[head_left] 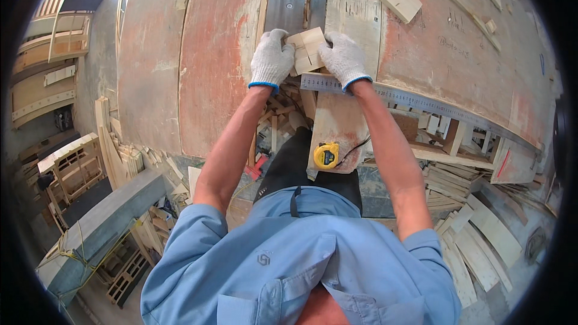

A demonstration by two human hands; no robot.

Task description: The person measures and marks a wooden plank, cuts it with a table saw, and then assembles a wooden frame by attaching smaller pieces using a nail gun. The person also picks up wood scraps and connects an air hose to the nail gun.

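Between my two gloved hands is a small bundle of pale wooden blocks (310, 48), set side by side at the front edge of the worktable. My left hand (274, 57), in a white knit glove with a blue cuff, closes on the left side of the blocks. From the other side my right hand (344, 57), gloved alike, presses on their right end; its fingertips are partly hidden. Just below the blocks, a steel ruler (436, 106) runs along the table edge, passing under my right wrist. Beyond the blocks lies a grey metal plate (289, 0) with a slot beside it.
A yellow tape measure (326, 155) rests on a wooden board (340, 117) jutting toward me. A square wood block (400, 1) and thin strips (466, 12) lie on the worktable's (223, 54) right side. Offcuts (475, 241) are piled at lower right; a grey beam (102, 229) stands left.
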